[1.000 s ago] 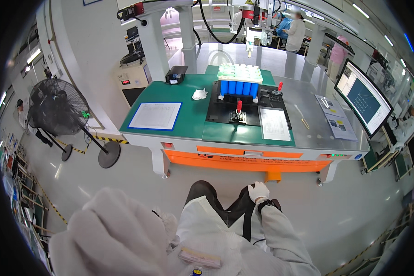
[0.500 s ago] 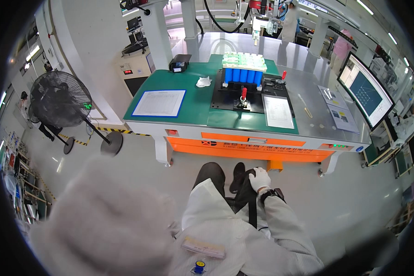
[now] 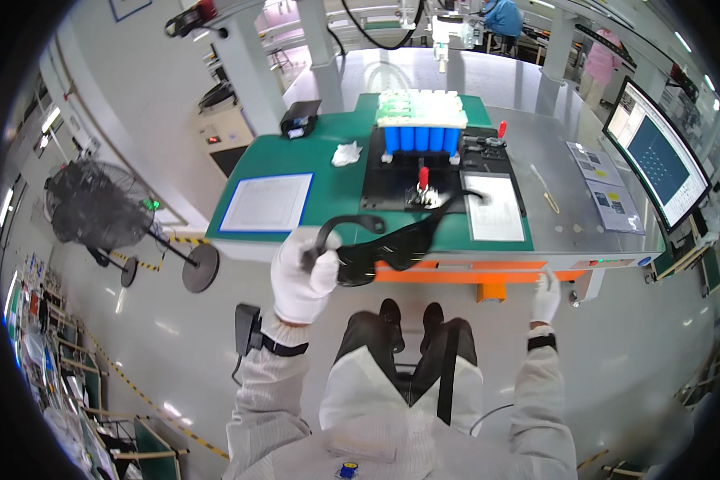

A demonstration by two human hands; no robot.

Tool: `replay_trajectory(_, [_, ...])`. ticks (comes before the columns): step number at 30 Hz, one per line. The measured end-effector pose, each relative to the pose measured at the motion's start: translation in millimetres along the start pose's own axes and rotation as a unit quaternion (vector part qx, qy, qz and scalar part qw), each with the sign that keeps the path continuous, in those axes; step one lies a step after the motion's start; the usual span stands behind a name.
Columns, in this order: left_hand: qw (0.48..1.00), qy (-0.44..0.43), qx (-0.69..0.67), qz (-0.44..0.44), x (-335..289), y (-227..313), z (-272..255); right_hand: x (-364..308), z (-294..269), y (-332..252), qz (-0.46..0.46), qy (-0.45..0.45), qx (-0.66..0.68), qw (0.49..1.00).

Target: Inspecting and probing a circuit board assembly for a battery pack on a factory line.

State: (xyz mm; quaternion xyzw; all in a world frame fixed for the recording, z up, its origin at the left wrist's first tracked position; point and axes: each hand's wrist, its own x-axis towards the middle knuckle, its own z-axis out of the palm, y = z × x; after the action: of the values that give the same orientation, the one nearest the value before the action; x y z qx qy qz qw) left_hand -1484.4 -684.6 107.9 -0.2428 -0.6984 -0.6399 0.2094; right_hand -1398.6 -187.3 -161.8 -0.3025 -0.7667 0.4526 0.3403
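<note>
My left hand, in a white glove, is closed on one temple of a pair of dark safety glasses. The glasses hang in the air before the table's front edge, with both temples unfolded. Off to the right, my gloved right hand is raised beside the table's front, fingers stretched out and nothing in them. Beyond the glasses, a block of blue cells with a pale green top sits on a black fixture. A red-handled clamp stands in front of the block.
The green-topped table also bears a blue-edged sheet, crumpled white paper, a black device and another printed sheet. A monitor rises at the right. Left stands a black fan; people are farther back.
My left hand has come down from a blur close to the camera, now bringing the dark glasses into view. My right hand has left my knee and moved up and right.
</note>
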Motion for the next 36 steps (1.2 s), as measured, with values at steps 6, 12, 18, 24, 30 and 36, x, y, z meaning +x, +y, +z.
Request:
replay_trajectory(6, [0.954,0.086,0.281,-0.058,39,-111,-24,143,6,-16,0.002,0.063,-0.062,0.996])
replay_trajectory(12, [0.893,0.062,0.439,-0.072,76,-196,-80,220,51,-27,0.066,0.064,-0.312,0.946])
replay_trajectory(18, [0.806,-0.024,0.586,-0.080,97,-274,-149,240,67,-12,0.057,0.033,-0.364,0.929])
replay_trajectory(24, [0.760,-0.079,0.617,-0.189,102,-298,-166,266,63,12,0.119,-0.035,-0.335,0.934])
replay_trajectory(30, [0.840,-0.053,0.498,-0.207,147,-266,-80,306,123,-94,0.252,0.064,0.082,0.962])
replay_trajectory(36, [0.954,-0.205,0.141,-0.167,175,-222,125,360,257,-189,0.127,-0.081,0.168,0.974])
